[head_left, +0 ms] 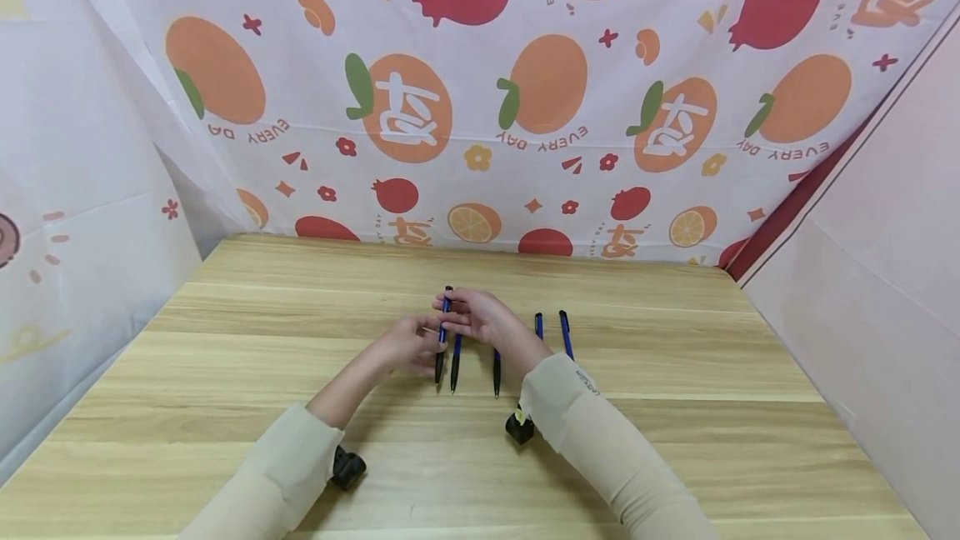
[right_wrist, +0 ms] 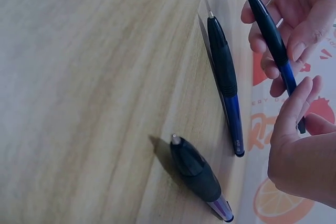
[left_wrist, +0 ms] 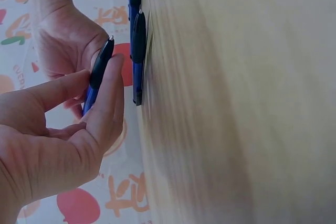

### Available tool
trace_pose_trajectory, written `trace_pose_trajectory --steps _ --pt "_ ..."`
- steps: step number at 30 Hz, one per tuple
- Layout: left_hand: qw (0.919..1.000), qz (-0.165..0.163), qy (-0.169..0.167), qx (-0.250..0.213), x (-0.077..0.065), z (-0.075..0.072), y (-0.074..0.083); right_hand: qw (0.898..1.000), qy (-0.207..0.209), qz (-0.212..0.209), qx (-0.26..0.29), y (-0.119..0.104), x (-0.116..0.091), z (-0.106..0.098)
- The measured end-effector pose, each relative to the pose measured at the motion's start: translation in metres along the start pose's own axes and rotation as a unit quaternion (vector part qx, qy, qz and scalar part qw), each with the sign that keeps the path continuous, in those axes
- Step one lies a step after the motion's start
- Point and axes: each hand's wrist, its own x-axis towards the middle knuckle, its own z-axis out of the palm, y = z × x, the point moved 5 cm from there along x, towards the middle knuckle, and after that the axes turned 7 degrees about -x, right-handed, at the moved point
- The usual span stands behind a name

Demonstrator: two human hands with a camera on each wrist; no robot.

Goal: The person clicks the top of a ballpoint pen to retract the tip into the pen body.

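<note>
A blue pen with a black grip [head_left: 439,367] is held just above the table by both hands, its metal tip pointing toward the person. My left hand [head_left: 408,345] pinches it around the grip part, as the left wrist view shows. At the far end, the fingers of my right hand [head_left: 482,317] grip the blue barrel [right_wrist: 288,77]. Close beside it lies a similar pen [head_left: 455,363] on the table, roughly parallel. Another pen [head_left: 497,375] lies under the right hand, partly covered by it.
Two more blue pens [head_left: 538,325] [head_left: 566,335] lie right of the right forearm, which hides their lower parts. Black wrist cameras [head_left: 347,468] [head_left: 519,426] hang at both cuffs. A fruit-printed cloth [head_left: 472,165] rises behind the wooden table [head_left: 225,407].
</note>
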Motion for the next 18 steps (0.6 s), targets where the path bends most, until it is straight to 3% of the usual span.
trace_pose_trajectory --steps 18 --pt "0.9993 -0.001 -0.018 -0.033 -0.0015 0.003 -0.0054 1.0 0.0 -0.005 -0.009 -0.0003 -0.0044 0.0001"
